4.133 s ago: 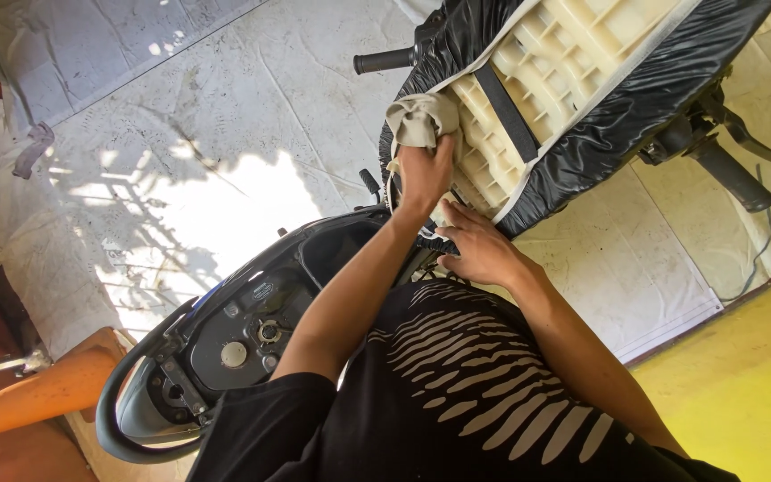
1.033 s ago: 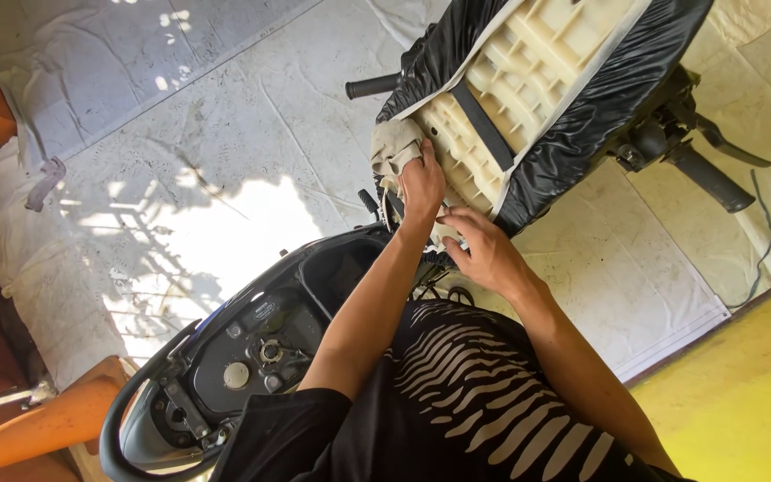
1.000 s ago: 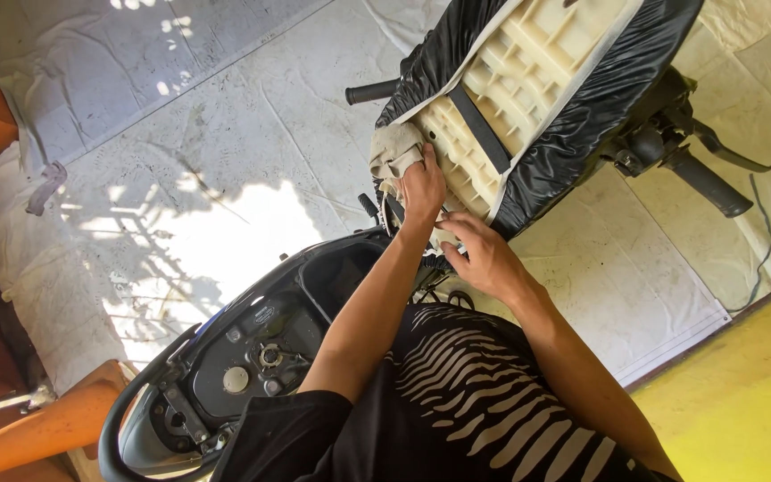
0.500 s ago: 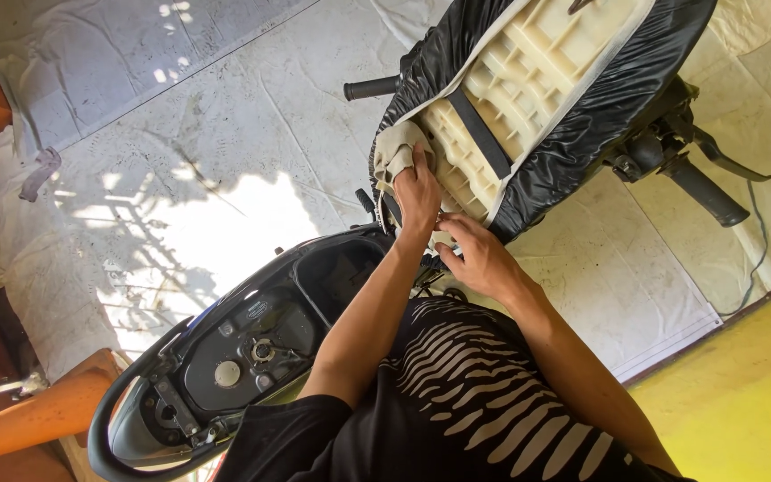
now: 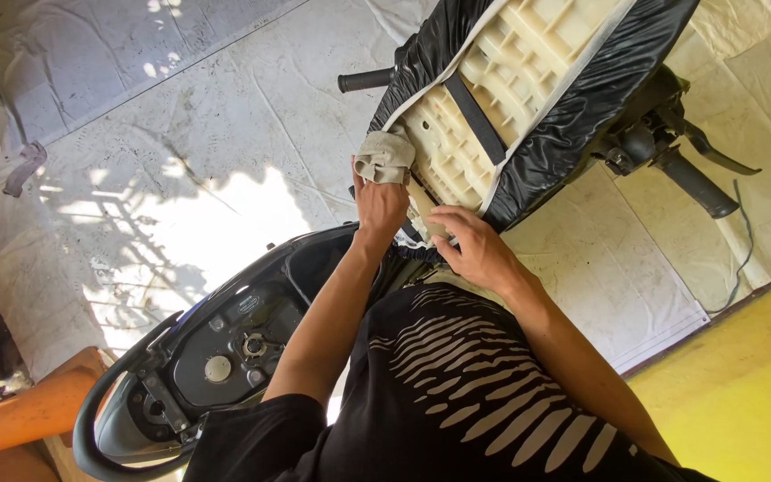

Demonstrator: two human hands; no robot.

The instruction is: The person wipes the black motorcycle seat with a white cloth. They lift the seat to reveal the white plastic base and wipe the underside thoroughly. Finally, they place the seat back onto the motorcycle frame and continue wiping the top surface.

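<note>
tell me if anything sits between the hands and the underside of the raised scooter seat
Only a cloth. The left hand presses a grey rag against the cream seat underside, so the rag lies between them. The right hand touches the seat's lower edge directly; nothing visible blocks it.

A small white label (image 5: pixel 249 303) sits on the scooter's dark under-seat compartment (image 5: pixel 252 344).

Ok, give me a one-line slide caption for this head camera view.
Left hand presses a grey rag against the raised scooter seat's underside, right hand beside it.
</note>
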